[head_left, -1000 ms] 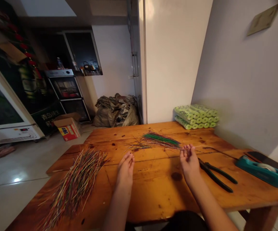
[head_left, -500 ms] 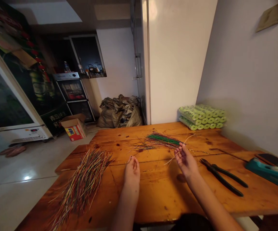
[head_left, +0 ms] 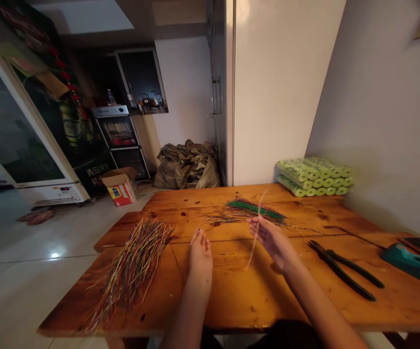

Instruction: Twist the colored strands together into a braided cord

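Note:
My right hand (head_left: pixel 271 240) pinches a few thin, pale wires (head_left: pixel 254 249) between thumb and fingers; they stand nearly upright above the table, blurred. To its left, my left hand (head_left: pixel 201 249) is loosely closed over the wood. Anything inside its curled fingers is too small or hidden to make out. A bundle of green and reddish wires (head_left: pixel 244 207) lies just beyond my right hand. Left of my left hand spreads a large loose pile of multicoloured wires (head_left: pixel 137 261).
Dark-handled pliers (head_left: pixel 344 269) lie on the wooden table (head_left: pixel 228 291) at right, near a teal tape dispenser (head_left: pixel 410 264). A twisted strand (head_left: pixel 315 230) runs toward the dispenser. Green-wrapped rolls (head_left: pixel 314 177) are stacked at the back. A carton (head_left: pixel 121 186) stands on the floor.
My right hand has moved left, toward my left hand, and the pale wires in it have swung from slanted to nearly upright. The camera view has shifted slightly; my left hand stays almost in place.

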{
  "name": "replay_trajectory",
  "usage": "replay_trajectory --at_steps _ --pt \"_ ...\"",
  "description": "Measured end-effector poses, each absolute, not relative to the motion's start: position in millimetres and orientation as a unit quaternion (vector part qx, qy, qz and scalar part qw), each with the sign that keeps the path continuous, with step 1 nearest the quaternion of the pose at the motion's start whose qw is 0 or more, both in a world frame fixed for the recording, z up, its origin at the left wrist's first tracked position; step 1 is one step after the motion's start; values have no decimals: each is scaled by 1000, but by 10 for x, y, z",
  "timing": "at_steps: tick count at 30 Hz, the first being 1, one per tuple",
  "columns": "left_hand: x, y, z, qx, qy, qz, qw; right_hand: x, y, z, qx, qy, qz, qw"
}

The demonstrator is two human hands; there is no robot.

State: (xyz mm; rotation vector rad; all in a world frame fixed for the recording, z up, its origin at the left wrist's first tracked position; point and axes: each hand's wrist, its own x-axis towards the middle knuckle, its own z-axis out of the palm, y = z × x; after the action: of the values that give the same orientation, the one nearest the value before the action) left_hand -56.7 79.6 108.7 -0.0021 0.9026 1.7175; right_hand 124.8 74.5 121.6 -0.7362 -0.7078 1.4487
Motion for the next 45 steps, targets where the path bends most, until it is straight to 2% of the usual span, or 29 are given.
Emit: replay_trajectory --at_steps 3,7,11,22,26,30,33,40,45 --pt "-426 768 1115 49 370 702 606 1032 707 1237 -292 -336 703 555" --pt "-294 702 1122 204 331 666 636 949 707 1270 -234 -310 754 529" --pt "-237 648 1113 309 330 639 622 1022 736 1298 -209 -325 724 571" --pt "-150 635 1083 401 415 548 606 1200 819 1350 -240 -253 600 720" --pt "-195 636 1082 431 428 514 606 1275 832 1334 -235 -240 590 735" --pt "-317 730 1024 352 477 538 599 1298 819 1303 -260 -238 586 730" --pt "-369 797 1010 336 481 567 578 1273 795 1265 -281 -263 596 704" --pt "-297 814 1138 440 377 582 571 1105 666 1226 -289 -444 649 546" --pt "-339 836 1142 419 375 614 554 1029 624 1236 -298 -486 654 497"
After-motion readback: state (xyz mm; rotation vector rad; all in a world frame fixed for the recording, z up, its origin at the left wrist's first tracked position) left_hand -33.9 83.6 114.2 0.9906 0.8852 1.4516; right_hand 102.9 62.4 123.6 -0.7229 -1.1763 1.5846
